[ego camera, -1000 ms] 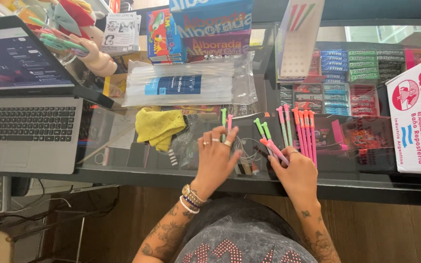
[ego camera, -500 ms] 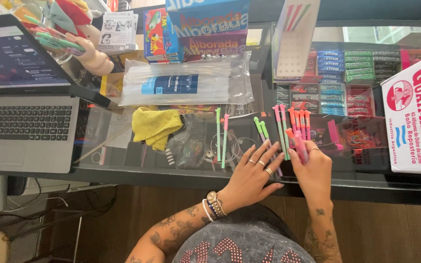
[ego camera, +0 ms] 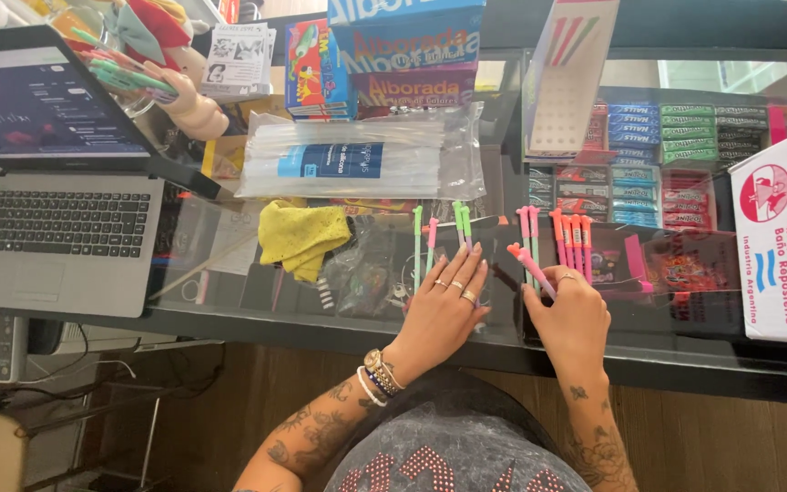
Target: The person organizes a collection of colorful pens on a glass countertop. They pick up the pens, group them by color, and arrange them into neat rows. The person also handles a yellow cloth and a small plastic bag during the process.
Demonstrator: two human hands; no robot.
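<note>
A pink pen (ego camera: 534, 271) is gripped by the right hand (ego camera: 574, 319); the left hand (ego camera: 444, 310) is laid flat — released — on the counter (ego camera: 229, 310) beside a clear bag (ego camera: 357, 159) of tubes.

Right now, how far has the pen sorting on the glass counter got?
Looks partway. Two green pens lie side by side, and a row of pink pens lies lined up beside them. In hand: the right hand pinches one pink pen, while the left hand rests flat on the counter. Left: a green pen and another pink one lie apart from the rows.
</note>
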